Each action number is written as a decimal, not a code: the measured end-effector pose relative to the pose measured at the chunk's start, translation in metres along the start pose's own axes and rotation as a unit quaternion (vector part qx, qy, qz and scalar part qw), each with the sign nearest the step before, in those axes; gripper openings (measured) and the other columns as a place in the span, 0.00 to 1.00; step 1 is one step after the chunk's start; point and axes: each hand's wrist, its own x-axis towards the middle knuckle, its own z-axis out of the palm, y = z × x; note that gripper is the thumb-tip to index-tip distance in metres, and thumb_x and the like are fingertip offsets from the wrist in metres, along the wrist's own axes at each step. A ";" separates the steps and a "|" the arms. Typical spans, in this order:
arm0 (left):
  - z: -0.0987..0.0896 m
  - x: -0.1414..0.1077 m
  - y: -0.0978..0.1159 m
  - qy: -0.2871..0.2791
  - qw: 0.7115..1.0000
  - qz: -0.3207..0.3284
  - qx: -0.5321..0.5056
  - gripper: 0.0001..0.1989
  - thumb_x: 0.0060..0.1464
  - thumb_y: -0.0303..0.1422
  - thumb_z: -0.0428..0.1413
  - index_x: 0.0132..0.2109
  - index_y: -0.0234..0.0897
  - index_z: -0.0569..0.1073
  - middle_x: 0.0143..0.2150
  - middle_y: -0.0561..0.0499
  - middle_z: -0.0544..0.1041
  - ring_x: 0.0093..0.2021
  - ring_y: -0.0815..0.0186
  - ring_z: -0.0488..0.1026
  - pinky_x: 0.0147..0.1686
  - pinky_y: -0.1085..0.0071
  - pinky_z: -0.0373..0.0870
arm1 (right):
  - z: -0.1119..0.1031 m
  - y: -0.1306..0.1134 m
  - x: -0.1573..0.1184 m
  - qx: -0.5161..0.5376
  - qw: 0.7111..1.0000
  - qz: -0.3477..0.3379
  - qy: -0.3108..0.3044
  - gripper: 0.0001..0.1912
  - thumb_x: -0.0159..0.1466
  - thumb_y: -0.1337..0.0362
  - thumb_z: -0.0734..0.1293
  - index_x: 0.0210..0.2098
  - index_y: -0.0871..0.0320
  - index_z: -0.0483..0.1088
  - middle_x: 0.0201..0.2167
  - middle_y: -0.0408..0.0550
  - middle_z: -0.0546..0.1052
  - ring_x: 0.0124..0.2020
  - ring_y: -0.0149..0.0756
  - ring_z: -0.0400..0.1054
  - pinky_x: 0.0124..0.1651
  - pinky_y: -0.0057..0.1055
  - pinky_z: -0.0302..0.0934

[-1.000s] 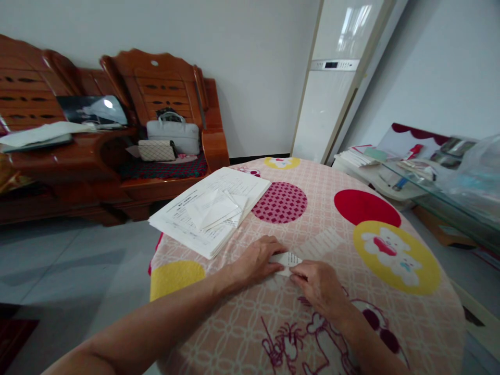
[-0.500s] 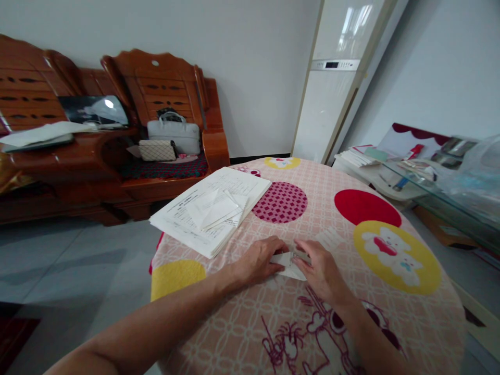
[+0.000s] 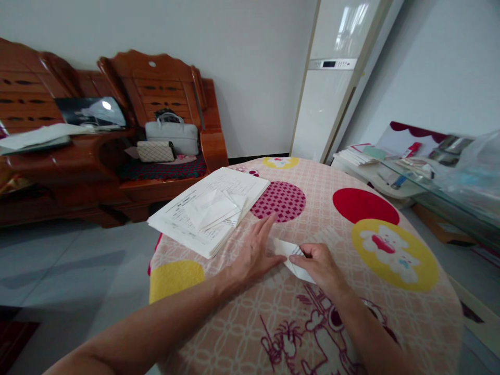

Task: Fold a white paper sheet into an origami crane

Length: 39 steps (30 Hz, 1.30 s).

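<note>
A small folded piece of white paper (image 3: pixel 287 250) lies on the patterned tablecloth (image 3: pixel 234 323), with some print showing near its right side. My right hand (image 3: pixel 318 264) pinches the paper's right part between thumb and fingers. My left hand (image 3: pixel 255 252) is spread, its fingers stretched away from me and its thumb touching or just over the paper's left part. To the left, a stack of printed sheets (image 3: pixel 195 234) carries several folded white papers (image 3: pixel 221 208).
A wooden chair (image 3: pixel 214 148) with a grey handbag (image 3: pixel 183 138) and a quilted purse (image 3: pixel 154 151) stands beyond the table. A glass shelf (image 3: pixel 422 185) with papers and a plastic bag (image 3: pixel 480 166) is at the right. A tall white air conditioner (image 3: pixel 318 109) stands behind.
My left hand has opened, its fingers lifting off the paper and stretching forward. The right hand has shifted slightly and now pinches the paper, which has turned a little and shows more print.
</note>
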 end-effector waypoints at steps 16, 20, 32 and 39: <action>0.001 0.004 0.000 -0.105 0.908 -0.209 -0.348 0.16 0.48 0.42 0.61 0.26 0.31 0.73 0.23 0.53 0.70 0.24 0.71 0.65 0.24 0.76 0.59 | 0.023 0.003 -0.004 0.087 0.993 -0.035 0.073 0.15 0.56 0.56 0.71 0.22 0.62 0.75 0.16 0.42 0.72 0.18 0.30 0.62 0.22 0.26 0.52; 0.001 0.004 0.004 -0.092 0.896 -0.223 -0.372 0.16 0.47 0.42 0.61 0.27 0.31 0.72 0.23 0.53 0.70 0.24 0.72 0.64 0.24 0.76 0.59 | 0.025 0.000 -0.007 0.078 0.995 -0.011 0.055 0.19 0.57 0.53 0.69 0.19 0.62 0.73 0.13 0.43 0.71 0.13 0.29 0.60 0.17 0.26 0.50; -0.014 0.015 -0.007 -0.257 0.918 -0.157 -0.257 0.20 0.47 0.45 0.60 0.23 0.31 0.71 0.19 0.57 0.62 0.20 0.74 0.56 0.19 0.76 0.48 | 0.018 -0.008 -0.010 0.165 0.986 -0.019 0.031 0.16 0.55 0.52 0.71 0.29 0.61 0.77 0.23 0.47 0.78 0.23 0.35 0.70 0.24 0.29 0.65; -0.020 0.041 0.003 -0.457 0.881 -0.035 -0.117 0.11 0.47 0.36 0.61 0.23 0.34 0.75 0.17 0.57 0.66 0.19 0.72 0.60 0.20 0.75 0.51 | -0.015 0.004 -0.006 0.116 0.987 -0.016 0.109 0.23 0.49 0.59 0.74 0.42 0.62 0.73 0.21 0.41 0.75 0.16 0.30 0.65 0.18 0.26 0.59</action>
